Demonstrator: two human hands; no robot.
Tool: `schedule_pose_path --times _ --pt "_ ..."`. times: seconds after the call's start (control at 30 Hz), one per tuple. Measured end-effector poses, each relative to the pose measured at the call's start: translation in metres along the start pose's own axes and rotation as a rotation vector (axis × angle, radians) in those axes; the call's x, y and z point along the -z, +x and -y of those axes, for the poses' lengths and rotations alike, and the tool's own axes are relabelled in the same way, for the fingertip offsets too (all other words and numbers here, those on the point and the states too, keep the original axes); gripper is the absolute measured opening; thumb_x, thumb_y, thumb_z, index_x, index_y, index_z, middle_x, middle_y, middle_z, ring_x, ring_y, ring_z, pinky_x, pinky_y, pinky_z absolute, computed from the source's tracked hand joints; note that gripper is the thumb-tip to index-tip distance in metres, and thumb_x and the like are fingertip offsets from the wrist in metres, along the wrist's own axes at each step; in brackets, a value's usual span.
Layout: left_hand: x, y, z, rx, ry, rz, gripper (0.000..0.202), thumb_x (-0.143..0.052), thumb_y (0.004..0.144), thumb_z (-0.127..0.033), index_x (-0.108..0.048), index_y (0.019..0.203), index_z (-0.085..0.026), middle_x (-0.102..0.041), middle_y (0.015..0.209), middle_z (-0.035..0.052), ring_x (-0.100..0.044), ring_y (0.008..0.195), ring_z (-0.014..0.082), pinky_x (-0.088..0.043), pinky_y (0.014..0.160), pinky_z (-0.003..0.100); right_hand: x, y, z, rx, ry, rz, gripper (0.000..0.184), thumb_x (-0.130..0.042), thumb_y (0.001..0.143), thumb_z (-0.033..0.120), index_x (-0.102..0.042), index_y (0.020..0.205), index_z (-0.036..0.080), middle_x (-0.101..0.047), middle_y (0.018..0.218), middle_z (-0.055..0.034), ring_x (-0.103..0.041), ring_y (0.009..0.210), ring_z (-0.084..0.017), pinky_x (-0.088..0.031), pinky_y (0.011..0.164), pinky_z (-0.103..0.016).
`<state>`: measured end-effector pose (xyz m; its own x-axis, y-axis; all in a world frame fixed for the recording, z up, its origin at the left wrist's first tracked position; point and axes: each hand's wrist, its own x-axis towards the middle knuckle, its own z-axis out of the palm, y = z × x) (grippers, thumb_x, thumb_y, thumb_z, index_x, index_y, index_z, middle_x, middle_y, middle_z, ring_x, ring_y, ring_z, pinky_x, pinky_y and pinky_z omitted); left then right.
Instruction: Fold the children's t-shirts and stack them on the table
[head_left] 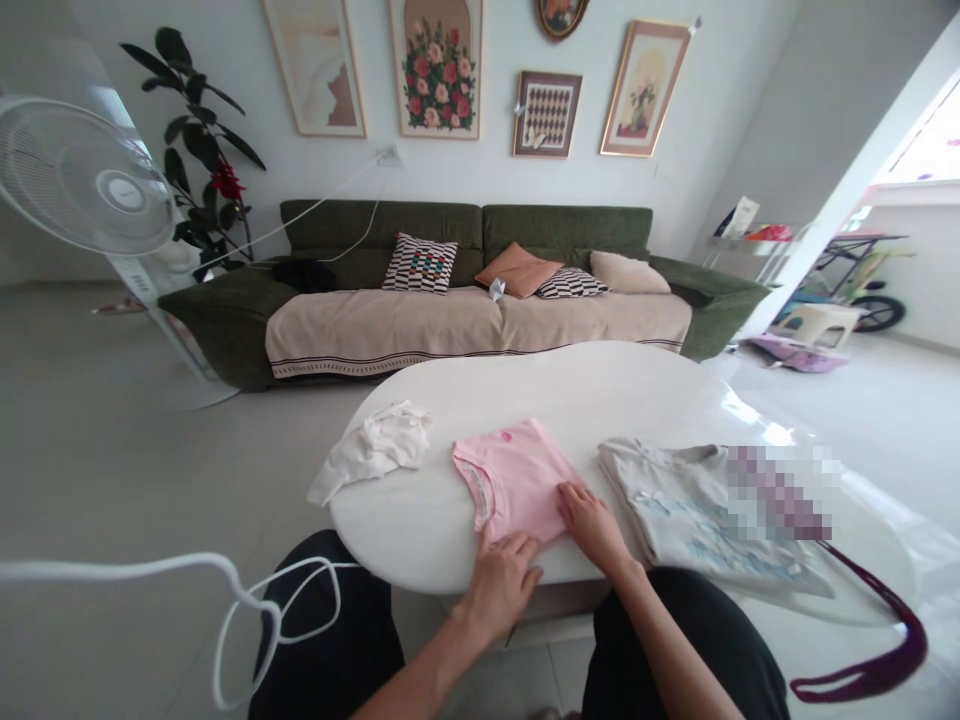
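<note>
A folded pink garment [517, 478] lies near the front edge of a white oval table [600, 385]. My left hand [501, 578] rests flat on the garment's near edge, fingers stretched out. My right hand [594, 522] lies flat on its near right corner, fingers spread. A crumpled white garment [379, 447] sits to the left on the table. To the right lies a folded grey top with pale blue print [697, 510].
A green sofa [465, 285] with cushions and a beige cover stands behind the table. A white standing fan [90, 185] and a potted plant [202, 150] are at the left. White cable [240, 600] loops near my knee. A dark purple strap [885, 640] hangs at the right.
</note>
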<state>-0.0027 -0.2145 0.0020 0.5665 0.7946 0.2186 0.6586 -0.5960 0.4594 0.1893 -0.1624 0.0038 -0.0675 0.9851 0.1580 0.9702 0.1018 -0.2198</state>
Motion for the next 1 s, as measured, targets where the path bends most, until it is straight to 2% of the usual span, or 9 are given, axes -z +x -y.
schedule_pose_path --times 0.1,0.2,0.3,0.4,0.53,0.67,0.8,0.9,1.0 --pt "0.013 0.001 0.027 0.083 0.083 -0.061 0.033 -0.03 0.091 -0.03 -0.052 0.114 -0.024 -0.06 0.111 0.0039 -0.053 0.103 0.018 -0.009 0.106 0.051 -0.007 -0.028 0.019 -0.018 -0.026 -0.018 0.027 -0.034 0.088 0.023 -0.058 0.097 0.017 -0.062 0.095 -0.01 -0.054 0.092 -0.022 -0.041 0.08 -0.034" --pt "0.031 0.014 0.063 0.196 0.159 -0.129 0.033 -0.03 0.09 -0.028 -0.054 0.112 -0.023 -0.058 0.116 0.005 -0.05 0.109 0.0195 -0.002 0.104 0.056 -0.015 -0.065 0.061 0.028 -0.034 -0.056 0.026 -0.034 0.087 0.019 -0.058 0.093 0.018 -0.061 0.092 -0.0089 -0.054 0.086 -0.022 -0.043 0.076 -0.033" --pt "0.039 0.03 0.085 0.308 0.224 -0.156 0.033 -0.031 0.09 -0.028 -0.056 0.111 -0.023 -0.058 0.117 0.0066 -0.048 0.111 0.0211 -0.002 0.103 0.058 -0.021 -0.095 0.107 0.2 0.06 -0.05 0.029 -0.038 0.083 0.013 -0.056 0.106 0.019 -0.059 0.107 -0.0094 -0.053 0.096 -0.022 -0.044 0.079 -0.032" --pt "0.032 0.038 0.091 0.367 0.283 -0.124 0.035 -0.032 0.088 -0.03 -0.053 0.116 -0.022 -0.053 0.123 0.0086 -0.042 0.117 0.0234 -0.006 0.102 0.059 -0.019 -0.098 0.126 0.348 0.235 -0.008 0.039 -0.038 0.082 0.014 -0.049 0.119 0.022 -0.054 0.119 -0.0068 -0.049 0.108 -0.018 -0.042 0.087 -0.028" --pt "0.012 0.036 0.092 0.402 0.316 -0.053 0.05 -0.032 0.087 -0.04 -0.034 0.133 -0.021 -0.03 0.141 0.0098 -0.021 0.13 0.0293 -0.008 0.098 0.064 -0.019 -0.063 0.093 0.133 0.148 -0.099 0.047 -0.033 0.087 0.029 -0.035 0.133 0.019 -0.033 0.139 -0.0107 -0.026 0.128 -0.025 -0.028 0.099 -0.044" --pt "0.005 0.04 0.096 0.442 0.305 -0.049 0.053 -0.027 0.087 -0.043 -0.027 0.136 -0.021 -0.02 0.145 0.0074 -0.013 0.132 0.03 -0.009 0.098 0.063 -0.03 -0.029 0.051 0.073 0.047 0.057 0.057 -0.031 0.086 0.047 -0.029 0.136 0.021 -0.022 0.144 -0.0089 -0.013 0.132 -0.028 -0.018 0.102 -0.051" --pt "0.015 0.039 0.104 0.433 0.222 -0.003 0.05 -0.034 0.086 -0.034 -0.032 0.134 -0.019 -0.022 0.144 0.0097 -0.019 0.131 0.0292 -0.02 0.1 0.055 -0.03 -0.02 0.031 0.037 0.093 0.077 0.051 -0.031 0.087 0.037 -0.033 0.134 0.018 -0.033 0.139 -0.0098 -0.024 0.129 -0.022 -0.024 0.101 -0.039" --pt "0.022 0.021 0.105 0.434 0.2 -0.106 0.046 -0.038 0.083 -0.022 -0.04 0.128 -0.011 -0.037 0.134 0.0167 -0.034 0.123 0.0245 -0.03 0.099 0.037 -0.024 -0.028 0.022 -0.251 0.129 -0.046 0.045 -0.035 0.084 0.027 -0.043 0.124 0.009 -0.048 0.122 -0.017 -0.042 0.115 -0.024 -0.032 0.094 -0.034" --pt "0.026 0.004 0.101 0.479 0.17 -0.181 0.043 -0.042 0.08 -0.016 -0.045 0.122 -0.007 -0.054 0.111 0.0166 -0.048 0.107 0.0229 -0.036 0.093 0.032 -0.022 -0.036 0.019 -0.428 0.17 -0.043 0.034 -0.037 0.082 0.026 -0.052 0.108 0.01 -0.056 0.104 -0.0161 -0.054 0.096 -0.023 -0.037 0.083 -0.032"
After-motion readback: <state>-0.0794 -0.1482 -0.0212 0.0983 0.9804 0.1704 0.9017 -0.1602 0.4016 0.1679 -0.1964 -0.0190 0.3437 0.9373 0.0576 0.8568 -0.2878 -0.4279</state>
